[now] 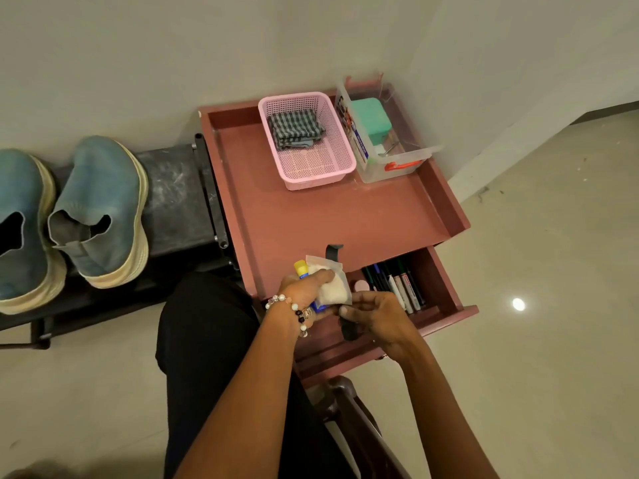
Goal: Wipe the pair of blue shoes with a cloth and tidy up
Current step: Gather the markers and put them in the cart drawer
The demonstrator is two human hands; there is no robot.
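Pale floor tiles and a plain wall frame a reddish-brown side table (311,216) with its drawer (446,288) pulled out. Over the drawer's front, the left hand (304,288), a beaded bracelet (294,311) on its wrist, grips a clear packet of white material (330,288) together with a blue stick with a yellow cap (301,269), fingers curled round both. Just beside it at 3 o'clock, the right hand (375,314) is closed around a dark object (348,330); I cannot tell what it is. Markers and pens (397,285) lie in the drawer. At 12 o'clock on the tabletop sits a pink basket (340,157) with a folded striped cloth (294,127) inside, a clear plastic box (397,164) touching its right side. The blue shoes (96,202) stand side by side at 9 o'clock on a dark rack (173,195), well apart from both hands
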